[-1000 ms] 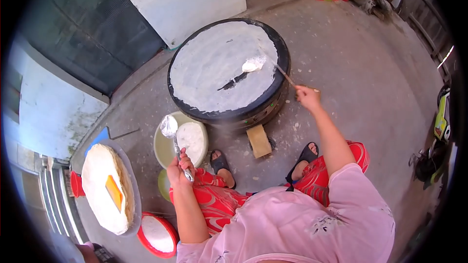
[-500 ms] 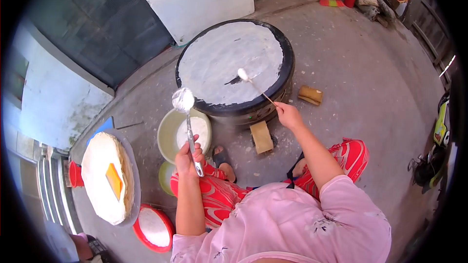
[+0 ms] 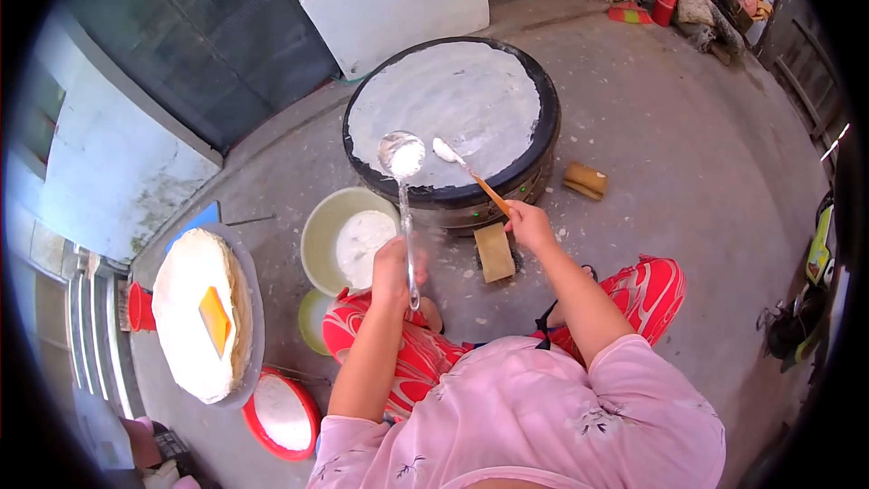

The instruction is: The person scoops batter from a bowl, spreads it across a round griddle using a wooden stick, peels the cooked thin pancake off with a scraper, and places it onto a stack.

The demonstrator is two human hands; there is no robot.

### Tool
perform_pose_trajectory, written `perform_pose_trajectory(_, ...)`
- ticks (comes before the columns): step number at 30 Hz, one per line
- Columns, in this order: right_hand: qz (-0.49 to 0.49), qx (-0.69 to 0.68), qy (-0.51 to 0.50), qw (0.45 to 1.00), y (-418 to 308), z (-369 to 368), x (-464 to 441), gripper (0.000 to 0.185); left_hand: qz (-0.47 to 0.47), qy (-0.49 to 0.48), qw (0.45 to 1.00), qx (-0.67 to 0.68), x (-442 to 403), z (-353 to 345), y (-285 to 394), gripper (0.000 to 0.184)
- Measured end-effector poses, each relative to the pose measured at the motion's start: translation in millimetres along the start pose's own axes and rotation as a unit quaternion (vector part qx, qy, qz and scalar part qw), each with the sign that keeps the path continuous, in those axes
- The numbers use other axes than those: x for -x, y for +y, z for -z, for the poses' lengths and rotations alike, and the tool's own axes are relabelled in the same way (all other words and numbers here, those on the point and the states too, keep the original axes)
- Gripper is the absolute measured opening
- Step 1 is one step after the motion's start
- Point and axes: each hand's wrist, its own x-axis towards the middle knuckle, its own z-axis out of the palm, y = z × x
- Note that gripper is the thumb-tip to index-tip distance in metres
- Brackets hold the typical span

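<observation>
My left hand (image 3: pixel 392 272) is closed round the handle of a metal ladle (image 3: pixel 401 156); white batter coats its bowl, which is over the near-left rim of the griddle. Between the fingers of my right hand (image 3: pixel 532 225) is a wooden stick (image 3: pixel 490 192) with a white, batter-covered end, held close to the ladle. Below both tools lies a large round black griddle (image 3: pixel 549 118), a thin white sheet of batter (image 3: pixel 444 95) spread over most of it. Under the left forearm's side stands a pale basin (image 3: pixel 317 240) of white batter (image 3: pixel 364 244).
At left, a tall stack of thin white pancakes (image 3: pixel 186 326) rests on a round board, an orange-yellow scraper (image 3: pixel 214 319) on top. A red basin (image 3: pixel 312 417) of white stuff and a green bowl (image 3: pixel 312 321) stand nearby. Tan blocks (image 3: pixel 494 252) lie by the griddle.
The ladle has swung right, from above the basin's edge to over the griddle's near rim. The stick's white end has come back toward me, and the dark gap in the batter is covered.
</observation>
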Motion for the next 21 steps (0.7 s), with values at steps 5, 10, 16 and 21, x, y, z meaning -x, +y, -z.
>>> perform_pose_trajectory(5,-0.084,-0.067,0.026,0.994,16.6,11.7,8.8,0.028,0.020,-0.004,0.995,-0.098,-33.5,-3.6,-11.7,0.023)
perform_pose_trajectory(10,-0.072,-0.109,0.032,0.991,5.8,-46.5,38.5,0.028,-0.036,0.056,0.985,-0.159,-66.5,-21.9,-39.0,0.026)
perform_pose_trajectory(16,-0.091,-0.116,-0.074,0.986,-61.4,-9.0,27.1,0.024,0.040,0.036,0.996,-0.073,-54.2,-24.8,-6.0,0.024)
perform_pose_trajectory(21,0.239,-0.007,0.121,0.963,-74.1,24.2,7.5,0.026,0.207,-0.245,0.776,0.543,-22.6,-11.1,35.2,0.039)
